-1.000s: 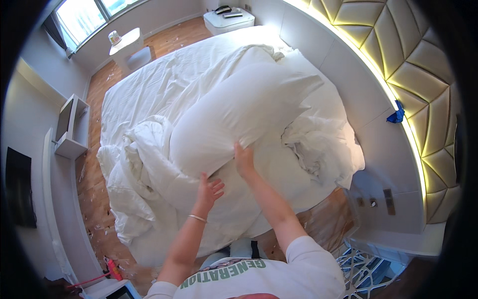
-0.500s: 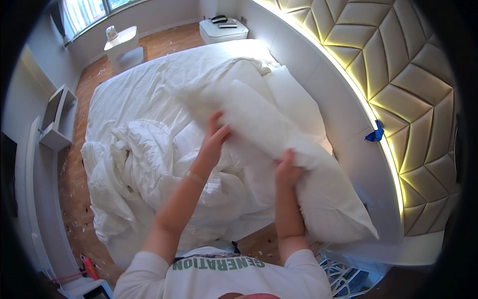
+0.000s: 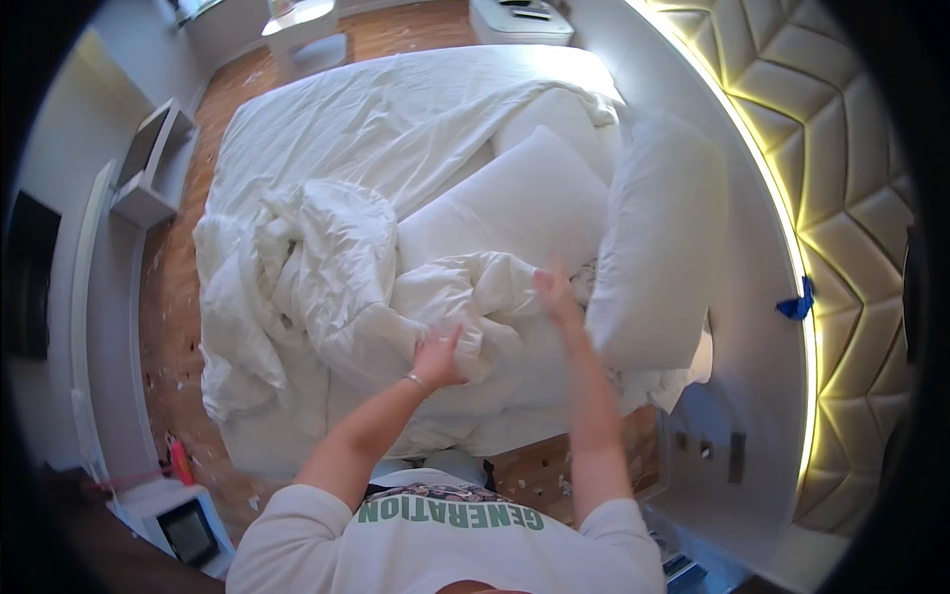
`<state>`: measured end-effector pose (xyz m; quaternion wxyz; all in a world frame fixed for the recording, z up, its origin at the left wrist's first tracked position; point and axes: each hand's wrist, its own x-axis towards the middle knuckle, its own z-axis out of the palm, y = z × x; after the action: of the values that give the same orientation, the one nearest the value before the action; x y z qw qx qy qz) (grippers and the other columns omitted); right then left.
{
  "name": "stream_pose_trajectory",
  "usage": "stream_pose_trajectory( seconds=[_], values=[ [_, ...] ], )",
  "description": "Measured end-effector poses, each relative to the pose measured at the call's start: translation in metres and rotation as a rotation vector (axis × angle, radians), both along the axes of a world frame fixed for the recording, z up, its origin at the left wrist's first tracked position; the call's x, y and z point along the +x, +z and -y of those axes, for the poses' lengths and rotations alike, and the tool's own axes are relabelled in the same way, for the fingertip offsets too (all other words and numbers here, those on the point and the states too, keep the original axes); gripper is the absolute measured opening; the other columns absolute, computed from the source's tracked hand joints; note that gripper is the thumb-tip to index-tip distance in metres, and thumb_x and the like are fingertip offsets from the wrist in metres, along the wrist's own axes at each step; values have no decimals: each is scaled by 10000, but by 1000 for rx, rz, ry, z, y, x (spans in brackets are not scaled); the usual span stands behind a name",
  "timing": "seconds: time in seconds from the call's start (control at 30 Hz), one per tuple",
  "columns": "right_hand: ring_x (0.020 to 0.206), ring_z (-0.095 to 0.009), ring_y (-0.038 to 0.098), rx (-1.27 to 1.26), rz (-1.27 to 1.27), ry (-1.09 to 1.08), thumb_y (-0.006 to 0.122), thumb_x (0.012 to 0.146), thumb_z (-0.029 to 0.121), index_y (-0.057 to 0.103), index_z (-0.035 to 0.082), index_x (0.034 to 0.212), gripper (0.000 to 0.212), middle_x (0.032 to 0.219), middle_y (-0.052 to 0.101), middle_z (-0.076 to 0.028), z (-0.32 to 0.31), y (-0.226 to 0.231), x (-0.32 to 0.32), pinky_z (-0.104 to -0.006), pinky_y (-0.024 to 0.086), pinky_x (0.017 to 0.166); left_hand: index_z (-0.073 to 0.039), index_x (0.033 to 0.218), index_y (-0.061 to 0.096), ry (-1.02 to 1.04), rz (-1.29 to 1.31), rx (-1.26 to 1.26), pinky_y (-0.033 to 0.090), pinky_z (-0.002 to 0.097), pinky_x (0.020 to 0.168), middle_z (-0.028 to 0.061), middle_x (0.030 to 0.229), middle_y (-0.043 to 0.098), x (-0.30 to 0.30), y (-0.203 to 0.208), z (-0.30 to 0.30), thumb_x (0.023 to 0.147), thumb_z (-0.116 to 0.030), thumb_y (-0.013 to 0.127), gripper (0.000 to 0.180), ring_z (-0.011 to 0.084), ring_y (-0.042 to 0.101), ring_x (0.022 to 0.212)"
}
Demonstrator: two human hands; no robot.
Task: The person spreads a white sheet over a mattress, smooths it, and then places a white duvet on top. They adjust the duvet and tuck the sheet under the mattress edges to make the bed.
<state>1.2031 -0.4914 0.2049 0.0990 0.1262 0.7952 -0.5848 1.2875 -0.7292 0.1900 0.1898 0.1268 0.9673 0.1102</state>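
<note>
My left hand (image 3: 440, 358) rests on the rumpled white duvet (image 3: 341, 238), its fingers spread over the near fold. Motion smears my right hand (image 3: 561, 300), which hovers by the duvet's right end with fingers apart and nothing visible in them. Just right of that hand, a large white pillow (image 3: 658, 252) stands on its long side against the head of the bed. Another white pillow (image 3: 510, 198) lies flat beyond the duvet, partly covered by it. Behind that one, a further white pillow (image 3: 554, 124) shows in part.
A white sheet (image 3: 396, 94) covers the mattress. The padded headboard wall (image 3: 841, 198) has a glowing light strip and a blue cloth (image 3: 797, 299). At the far end stand a white nightstand (image 3: 520, 25) and a small white table (image 3: 300, 20). Scraps litter the wooden floor (image 3: 173, 337).
Both hands have let go of the large pillow, which now stands against the bed's head. My left hand has moved nearer onto the duvet. The view has shifted.
</note>
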Motion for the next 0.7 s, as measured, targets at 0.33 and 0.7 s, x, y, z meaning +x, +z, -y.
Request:
stream_pose_trajectory(
  seconds=[0.33, 0.7],
  values=[
    [1130, -280, 430, -261, 160, -131, 713, 699, 323, 198, -26, 1332, 888, 1247, 387, -248, 145, -148, 149, -349, 386, 904, -33, 873, 619, 793, -107, 504, 460, 384, 686, 197, 813, 618, 22, -61, 147, 774, -304, 546, 298, 342, 597, 774],
    [1196, -288, 366, -112, 294, 9, 715, 660, 418, 226, -99, 1288, 949, 1295, 335, -256, 265, -75, 51, -339, 322, 967, -60, 947, 616, 354, 320, 618, 458, 363, 704, 174, 862, 628, 77, -12, 208, 737, -306, 579, 326, 315, 602, 801]
  ],
)
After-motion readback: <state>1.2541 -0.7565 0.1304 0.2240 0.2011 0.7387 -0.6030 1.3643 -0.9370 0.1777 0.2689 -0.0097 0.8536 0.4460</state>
